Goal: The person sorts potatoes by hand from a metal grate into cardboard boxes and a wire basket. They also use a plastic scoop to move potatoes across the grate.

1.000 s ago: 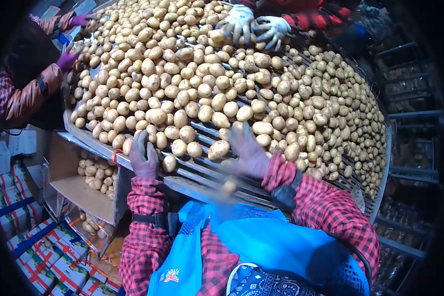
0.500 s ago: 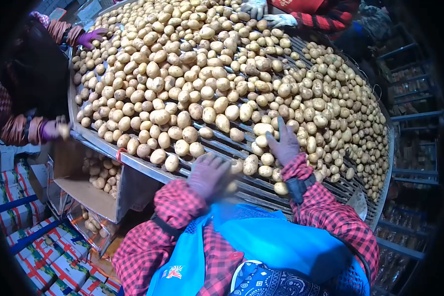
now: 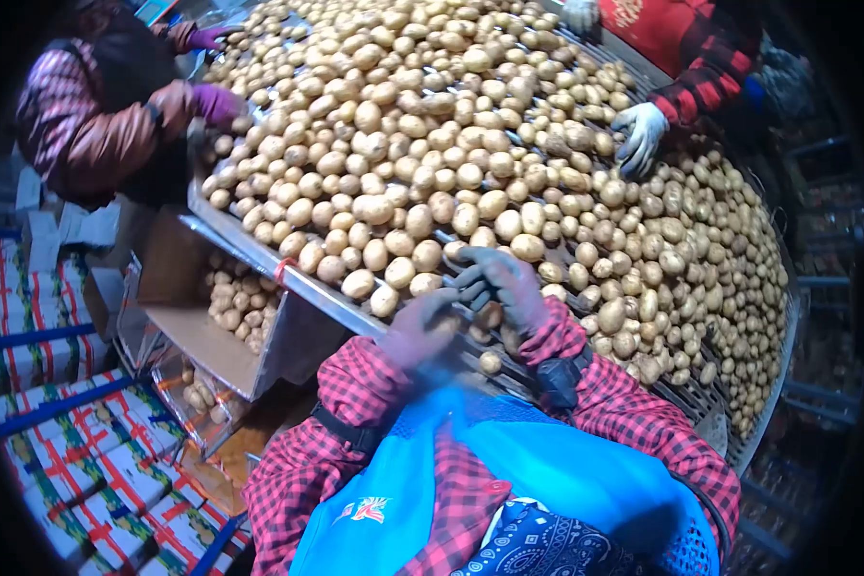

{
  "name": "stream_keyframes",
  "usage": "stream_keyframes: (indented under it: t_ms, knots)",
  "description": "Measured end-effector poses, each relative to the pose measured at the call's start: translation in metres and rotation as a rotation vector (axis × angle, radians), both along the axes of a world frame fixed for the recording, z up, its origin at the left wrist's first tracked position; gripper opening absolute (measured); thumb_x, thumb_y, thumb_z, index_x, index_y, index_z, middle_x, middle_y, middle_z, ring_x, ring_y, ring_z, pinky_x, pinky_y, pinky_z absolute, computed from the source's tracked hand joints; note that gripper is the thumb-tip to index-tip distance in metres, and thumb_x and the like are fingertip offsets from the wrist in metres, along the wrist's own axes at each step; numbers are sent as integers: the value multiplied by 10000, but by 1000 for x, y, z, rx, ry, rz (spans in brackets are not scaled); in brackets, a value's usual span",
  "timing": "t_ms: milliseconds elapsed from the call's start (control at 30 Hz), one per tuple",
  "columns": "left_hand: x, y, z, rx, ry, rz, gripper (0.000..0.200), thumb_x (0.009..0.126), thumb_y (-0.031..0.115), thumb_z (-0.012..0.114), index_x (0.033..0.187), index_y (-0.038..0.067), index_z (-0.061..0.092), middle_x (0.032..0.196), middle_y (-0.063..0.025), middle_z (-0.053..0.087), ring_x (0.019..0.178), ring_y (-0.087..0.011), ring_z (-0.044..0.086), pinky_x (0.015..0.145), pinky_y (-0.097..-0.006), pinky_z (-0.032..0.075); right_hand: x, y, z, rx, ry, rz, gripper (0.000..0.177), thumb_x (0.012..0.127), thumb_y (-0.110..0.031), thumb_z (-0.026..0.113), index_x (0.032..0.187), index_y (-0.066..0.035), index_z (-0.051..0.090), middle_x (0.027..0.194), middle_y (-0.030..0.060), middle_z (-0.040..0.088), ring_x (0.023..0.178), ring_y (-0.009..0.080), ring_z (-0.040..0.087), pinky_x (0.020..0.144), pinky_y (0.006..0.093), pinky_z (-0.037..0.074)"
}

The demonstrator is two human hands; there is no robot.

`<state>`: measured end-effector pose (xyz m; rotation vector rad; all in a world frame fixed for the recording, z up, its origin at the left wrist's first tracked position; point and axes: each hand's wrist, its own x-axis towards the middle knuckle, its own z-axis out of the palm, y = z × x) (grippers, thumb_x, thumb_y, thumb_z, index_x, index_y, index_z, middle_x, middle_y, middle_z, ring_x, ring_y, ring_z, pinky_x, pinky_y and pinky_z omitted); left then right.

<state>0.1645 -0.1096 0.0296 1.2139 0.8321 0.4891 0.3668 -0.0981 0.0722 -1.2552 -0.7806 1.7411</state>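
Potatoes in a deep spread cover the slatted sorting table. At its near edge, my gloved left hand is close beside my right, its fingers smeared by motion and pointing right. I cannot tell whether it holds a potato. My right hand, also gloved, reaches leftward over the slats with fingers bent and a little apart. Brownish potatoes show just under its palm, and a single small potato lies on the bars nearer my body.
Below the table's left edge stands an open cardboard box partly filled with potatoes. Stacked printed cartons fill the lower left. A co-worker's purple glove is at the left rim; another person's white glove rests on potatoes at the far right.
My right hand has moved left, close to my left hand, and its fingers have bent. The view has shifted. The co-worker's white glove across the table has moved right over the potatoes.
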Motion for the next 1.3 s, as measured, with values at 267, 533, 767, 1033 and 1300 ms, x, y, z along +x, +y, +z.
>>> stream_keyframes:
  t_ms: [267,533,767,1033,1300]
  knots:
    - [-70,-11,25,-427,-1226,607,465,910,111,570,1345,-28,481,1383,-225,480,1263,-411,485,1029,-528,450,19,-9,-16,-8,-89,-99,508,972,-419,528,1269,-7,542,925,96,656,733,124,627,629,230,517]
    - [-157,-38,-11,-559,-1154,1334,403,897,211,617,1243,11,565,1160,-212,612,1032,-365,622,847,-440,569,-29,-2,-5,-81,-103,97,526,966,-389,558,1296,16,502,890,58,601,712,110,567,607,222,473]
    - [-241,-98,1,-90,-525,1702,281,885,180,627,1115,19,627,1078,-133,635,943,-268,643,811,-380,566,-36,-6,-7,2,-100,122,581,952,-429,574,1300,30,502,929,70,630,736,120,588,642,219,486]
    - [-383,-126,-17,366,983,1492,519,943,248,543,1351,-33,389,1279,-180,520,1133,-251,546,878,-346,525,98,-32,2,684,-1218,-77,373,899,-171,615,1235,-7,603,1139,154,651,1078,261,602,974,364,445]
    - [-177,5,-10,816,753,908,481,904,189,597,1345,24,498,1372,-196,468,1308,-313,412,1110,-425,291,223,-101,-41,163,-2226,-229,505,864,-358,658,1301,-118,579,1449,168,423,1355,347,344,1067,493,352]
